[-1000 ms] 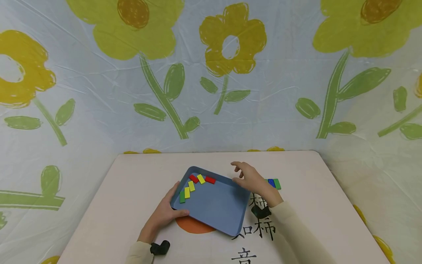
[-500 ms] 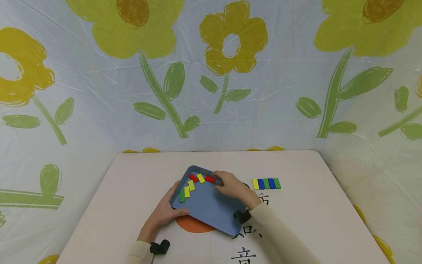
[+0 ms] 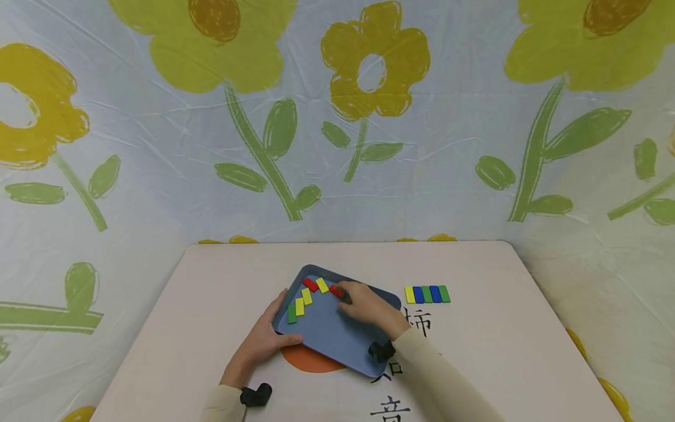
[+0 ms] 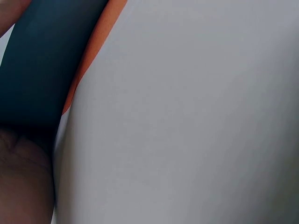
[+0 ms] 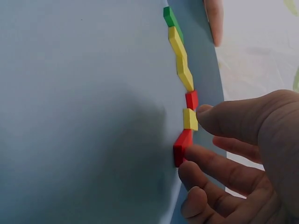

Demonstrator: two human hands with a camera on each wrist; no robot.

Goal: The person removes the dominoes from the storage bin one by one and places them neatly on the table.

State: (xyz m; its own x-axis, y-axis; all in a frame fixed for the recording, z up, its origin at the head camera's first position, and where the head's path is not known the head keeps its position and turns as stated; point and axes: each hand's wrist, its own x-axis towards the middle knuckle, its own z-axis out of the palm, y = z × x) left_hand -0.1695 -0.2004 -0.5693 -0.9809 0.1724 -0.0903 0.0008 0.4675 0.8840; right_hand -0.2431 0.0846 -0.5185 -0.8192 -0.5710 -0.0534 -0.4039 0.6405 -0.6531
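A blue tray sits at an angle on the table, and my left hand holds its left corner with the thumb over the near rim. Over the tray, my right hand reaches to a red block. One fingertip touches that block, while the thumb stands apart from it near a yellow block. Farther left in the tray lie another red block, two more yellow blocks and a green block. The left wrist view shows only part of the hand and tray.
Right of the tray, several yellow, blue and green blocks lie side by side in a row on the table. An orange patch and black printed characters mark its surface. A flower-patterned cloth hangs behind.
My right hand has moved left from beyond the tray's right side to the red block, uncovering the row on the table. The red block has shifted slightly toward me. My left hand stays put.
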